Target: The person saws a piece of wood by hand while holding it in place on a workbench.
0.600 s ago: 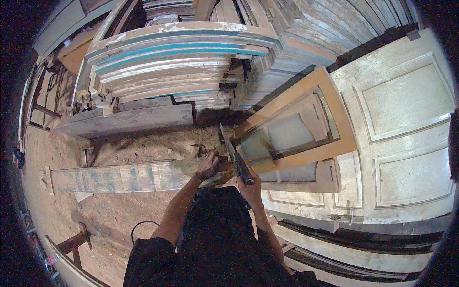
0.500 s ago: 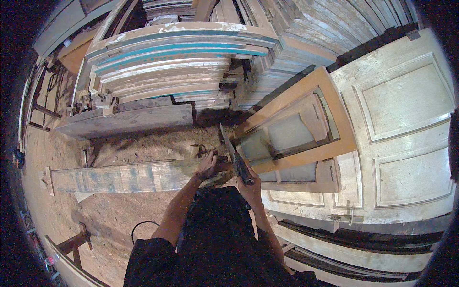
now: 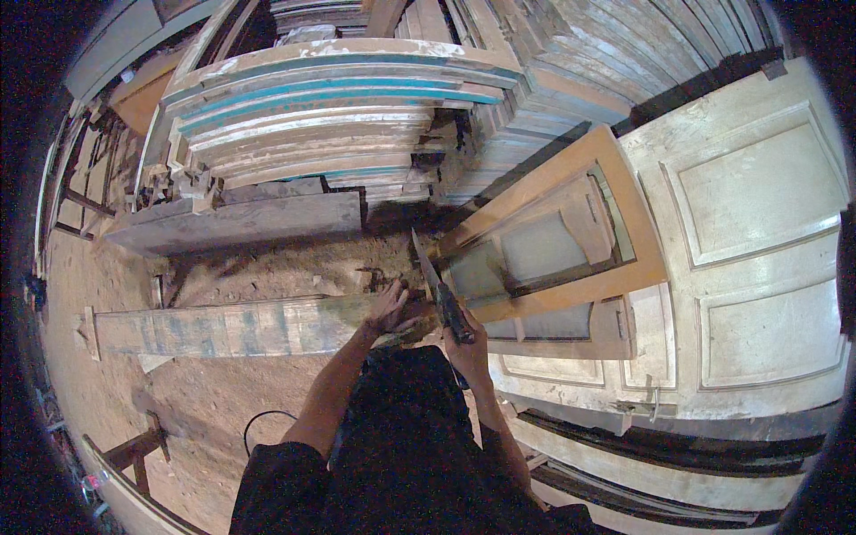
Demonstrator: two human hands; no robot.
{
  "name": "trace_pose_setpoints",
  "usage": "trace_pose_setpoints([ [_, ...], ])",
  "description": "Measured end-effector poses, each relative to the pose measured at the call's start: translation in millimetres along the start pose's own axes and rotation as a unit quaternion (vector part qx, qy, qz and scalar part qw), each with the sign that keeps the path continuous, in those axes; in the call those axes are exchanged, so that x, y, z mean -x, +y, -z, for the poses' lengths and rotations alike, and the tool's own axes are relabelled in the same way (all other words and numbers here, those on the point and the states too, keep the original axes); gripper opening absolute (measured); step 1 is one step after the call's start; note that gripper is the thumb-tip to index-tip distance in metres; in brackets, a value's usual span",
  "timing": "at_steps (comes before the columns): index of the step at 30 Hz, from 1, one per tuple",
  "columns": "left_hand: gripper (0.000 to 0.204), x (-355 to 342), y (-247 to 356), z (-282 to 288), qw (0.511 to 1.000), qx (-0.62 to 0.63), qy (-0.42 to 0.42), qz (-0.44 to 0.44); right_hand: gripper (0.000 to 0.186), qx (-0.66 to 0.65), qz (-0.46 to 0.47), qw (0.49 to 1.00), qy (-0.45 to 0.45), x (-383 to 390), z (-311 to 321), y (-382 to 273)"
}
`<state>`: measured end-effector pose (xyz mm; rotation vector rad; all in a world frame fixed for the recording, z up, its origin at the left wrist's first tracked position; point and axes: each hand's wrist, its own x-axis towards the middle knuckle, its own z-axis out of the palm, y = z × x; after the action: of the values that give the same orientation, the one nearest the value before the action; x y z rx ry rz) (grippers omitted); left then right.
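My right hand [image 3: 465, 346] is closed around the dark handle of a handsaw [image 3: 430, 272], its blade pointing away from me. Just left of the saw, my left hand [image 3: 389, 308] lies with fingers spread at the right end of a long, worn wooden plank [image 3: 223, 328]. A dark piece of wood shows beside those fingers, close to the blade; its shape is partly hidden. Whether the saw teeth touch the wood cannot be made out.
An orange-brown door frame with glass panels [image 3: 642, 214] leans at the right, against white panelled doors [image 3: 687, 312]. Ahead stand stacked frames [image 3: 312, 116] and a grey board [image 3: 259, 218]. A small wooden stand [image 3: 134, 448] is at lower left, near a dark cable [image 3: 254, 423].
My left hand's fingers have spread out more over the wood at the plank's end. The right hand and saw have hardly moved.
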<state>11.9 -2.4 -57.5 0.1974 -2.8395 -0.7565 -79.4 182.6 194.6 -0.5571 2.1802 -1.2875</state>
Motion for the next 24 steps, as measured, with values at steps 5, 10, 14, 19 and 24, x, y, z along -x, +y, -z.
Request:
trace_pose_setpoints([
  [5,0.079,-8,0,-10,0.98,-0.154,-0.122,0.009,0.04,-0.008,0.016,1.0,0.013,1,-3,6],
  [10,0.087,-15,1,-34,0.99,-0.123,-0.073,-0.003,0.038,-0.022,0.066,0.995,0.072,0,-5,31],
  [14,0.101,-25,9,-44,0.995,-0.027,-0.056,0.072,0.046,-0.033,0.089,0.993,0.076,0,-1,34],
  [19,0.103,-13,-5,-43,0.984,-0.056,-0.112,0.124,0.055,0.015,0.08,0.996,0.035,-4,-1,5],
  [24,0.09,-14,-7,-16,0.953,-0.187,-0.229,0.059,0.068,-0.007,0.003,1.0,-0.001,8,3,8],
])
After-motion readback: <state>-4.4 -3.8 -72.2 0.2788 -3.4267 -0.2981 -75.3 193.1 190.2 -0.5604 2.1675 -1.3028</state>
